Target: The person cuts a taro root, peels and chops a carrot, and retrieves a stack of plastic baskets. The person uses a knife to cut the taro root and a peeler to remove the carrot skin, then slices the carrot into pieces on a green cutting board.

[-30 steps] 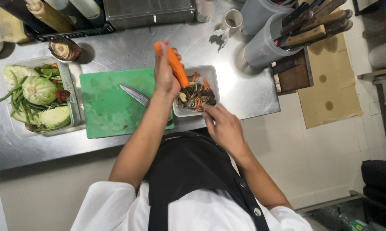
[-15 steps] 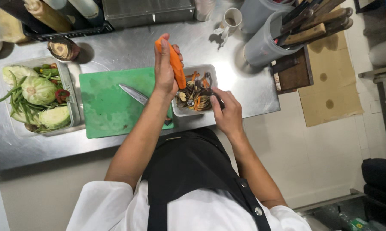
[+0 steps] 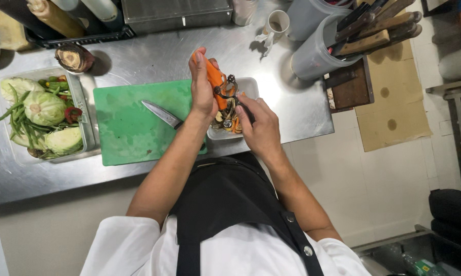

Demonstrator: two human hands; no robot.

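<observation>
Brushed steel counter [image 3: 153, 56], matt plastic board [image 3: 128, 128]

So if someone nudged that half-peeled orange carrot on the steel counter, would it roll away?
Probably: the long tapered orange carrot looks round, so it may roll in a curve. It seems stiff, held upright by the left hand. Its freshly peeled side may be slippery.

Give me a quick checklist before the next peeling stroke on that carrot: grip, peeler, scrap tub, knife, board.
1. Left hand grips the carrot, fingers wrapped round it: ok.
2. Right hand holds the peeler, its head against the carrot: ok.
3. Carrot is held above the scrap tub, so peels land inside: ok.
4. Knife lies flat on the green cutting board, close under the left forearm: not ok.
5. Board lies flat on the steel counter: ok.
6. Left fingertips out of the blade's path: cannot tell.
</observation>
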